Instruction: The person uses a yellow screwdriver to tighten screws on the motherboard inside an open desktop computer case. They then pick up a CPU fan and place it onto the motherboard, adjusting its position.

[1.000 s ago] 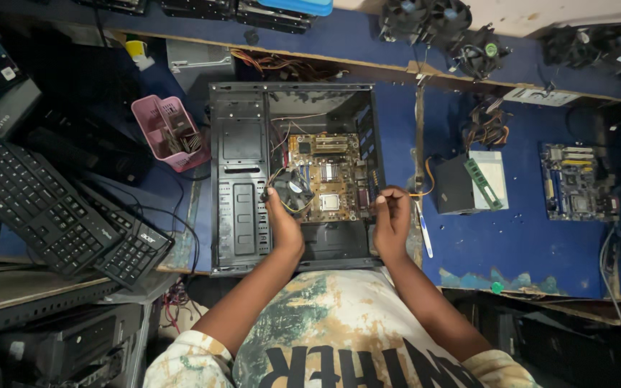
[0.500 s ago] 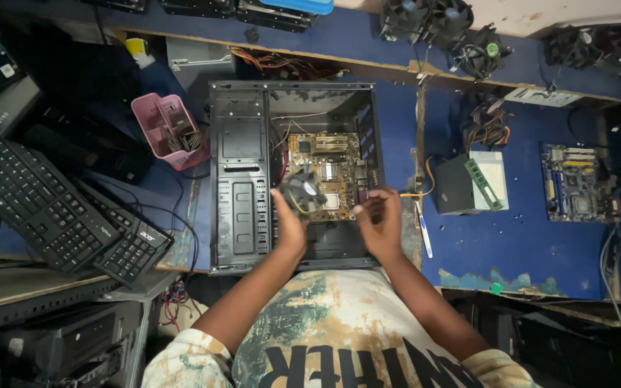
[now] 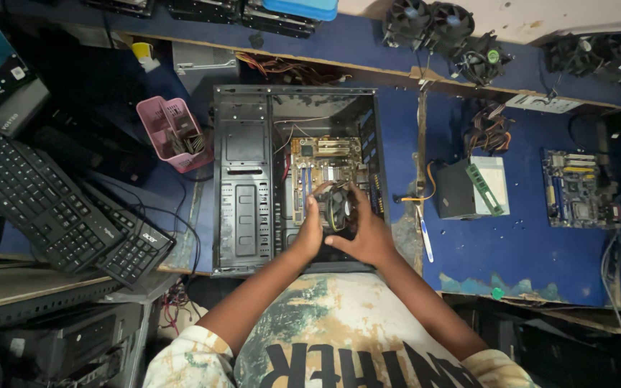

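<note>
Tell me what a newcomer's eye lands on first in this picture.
First, the open computer case lying at the centre of the blue workbench, with the left hand and right hand clasped around a black cooler fan over its motherboard. Next, black keyboards stacked at left, and spare fans along the back.

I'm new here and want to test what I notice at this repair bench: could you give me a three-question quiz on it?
1. What do both hands hold over the motherboard?
2. True or false: the pink basket sits right of the computer case.
3. The green memory stick lies on: A) a keyboard, B) a dark box, C) the floor?

Key:
1. The left hand and right hand hold a black cooler fan.
2. False.
3. B, the dark box.
</note>
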